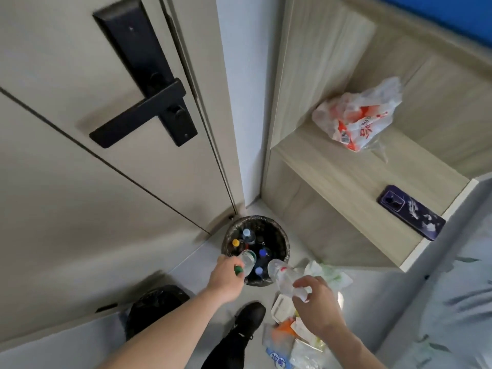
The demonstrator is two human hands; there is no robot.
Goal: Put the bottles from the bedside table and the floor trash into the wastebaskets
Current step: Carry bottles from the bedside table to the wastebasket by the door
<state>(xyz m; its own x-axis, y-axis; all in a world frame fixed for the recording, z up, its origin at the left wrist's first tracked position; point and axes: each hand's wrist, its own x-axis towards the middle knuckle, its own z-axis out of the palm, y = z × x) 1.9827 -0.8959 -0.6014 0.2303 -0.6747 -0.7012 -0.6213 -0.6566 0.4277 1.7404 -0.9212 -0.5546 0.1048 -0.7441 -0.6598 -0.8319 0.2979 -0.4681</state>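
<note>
A round black-lined wastebasket stands on the floor by the door corner with several bottles inside. My left hand grips a clear bottle with a green cap, base pointing over the basket's near rim. My right hand holds a clear bottle with a red label by its neck end, base toward the basket. Floor trash of wrappers, paper and plastic lies below my right hand. A second black-bagged wastebasket sits at lower left.
The wooden bedside table on the right carries a white-and-red plastic bag and a dark purple phone. A door with a black handle fills the left. My black shoe stands near the baskets. Bedding lies at right.
</note>
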